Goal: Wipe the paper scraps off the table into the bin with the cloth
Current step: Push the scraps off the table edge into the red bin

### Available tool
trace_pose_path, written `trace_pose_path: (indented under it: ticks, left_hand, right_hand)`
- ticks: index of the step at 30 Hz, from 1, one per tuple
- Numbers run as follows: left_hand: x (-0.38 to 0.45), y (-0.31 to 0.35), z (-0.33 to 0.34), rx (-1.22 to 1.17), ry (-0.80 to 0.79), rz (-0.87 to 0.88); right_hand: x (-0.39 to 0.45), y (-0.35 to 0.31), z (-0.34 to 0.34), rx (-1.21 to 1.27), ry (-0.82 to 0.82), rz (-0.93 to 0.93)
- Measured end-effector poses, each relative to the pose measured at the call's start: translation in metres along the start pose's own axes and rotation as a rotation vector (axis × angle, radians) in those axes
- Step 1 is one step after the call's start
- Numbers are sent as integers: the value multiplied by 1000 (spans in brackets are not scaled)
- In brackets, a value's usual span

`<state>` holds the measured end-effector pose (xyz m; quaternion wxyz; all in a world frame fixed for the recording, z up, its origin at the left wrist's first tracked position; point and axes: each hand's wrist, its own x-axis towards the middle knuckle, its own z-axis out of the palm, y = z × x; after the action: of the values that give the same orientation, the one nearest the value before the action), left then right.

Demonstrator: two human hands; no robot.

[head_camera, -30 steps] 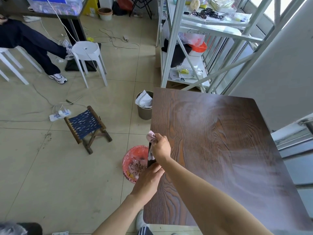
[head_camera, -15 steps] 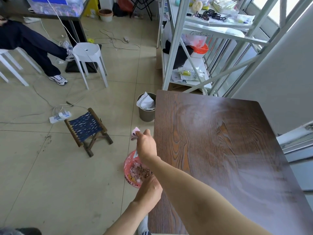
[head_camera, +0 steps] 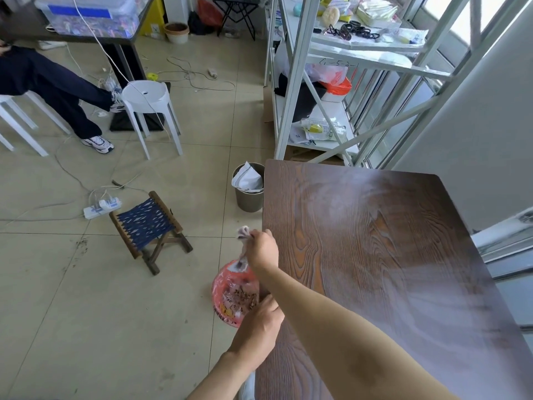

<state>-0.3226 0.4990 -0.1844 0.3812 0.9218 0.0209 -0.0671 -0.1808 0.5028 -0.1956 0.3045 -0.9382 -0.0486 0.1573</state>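
My right hand (head_camera: 261, 249) is just off the left edge of the dark wooden table (head_camera: 375, 255), closed around a pale pink cloth (head_camera: 243, 235) that dangles above the bin. The bin (head_camera: 230, 295) is lined with a red plastic bag and holds brown paper scraps (head_camera: 240, 297). My left hand (head_camera: 259, 327) grips the bin's near rim beside the table edge. No scraps show on the tabletop.
A grey waste bin (head_camera: 249, 189) with white paper stands by the table's far left corner. A small folding stool (head_camera: 148, 226), a power strip with cables (head_camera: 101, 207), a white stool (head_camera: 147, 102), a seated person's legs (head_camera: 57, 90) and a white metal shelf (head_camera: 331, 82) are around.
My right hand has carried the cloth from the table's left edge out over the bin. The left hand has stayed on the bin's rim.
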Motion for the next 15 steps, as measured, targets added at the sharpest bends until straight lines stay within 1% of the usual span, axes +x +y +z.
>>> trace_pose_path:
  ticks: [2,3,6,8,10,13,14,15]
  left_hand:
    - [3,-11,11,39,-47,186]
    - [5,-18,16,102,-79,219]
    - [8,-25,22,121,-58,223]
    - [10,-26,22,133,-32,243]
    - [12,-28,22,131,-35,232]
    - [17,-27,18,75,-36,200]
    - [20,-24,18,21,-21,176]
    - [23,-21,16,-68,-7,114]
  right_hand:
    - [3,9,-11,245,29,105]
    - [3,14,-20,377,34,161]
    - [4,33,-40,771,-24,354]
    - [0,45,-51,975,-67,455]
    - [-4,54,-60,1041,-81,482]
    - [-10,61,-64,1058,-79,457]
    - [-11,64,-64,1097,-74,450]
    - [-13,66,-66,1131,-67,457]
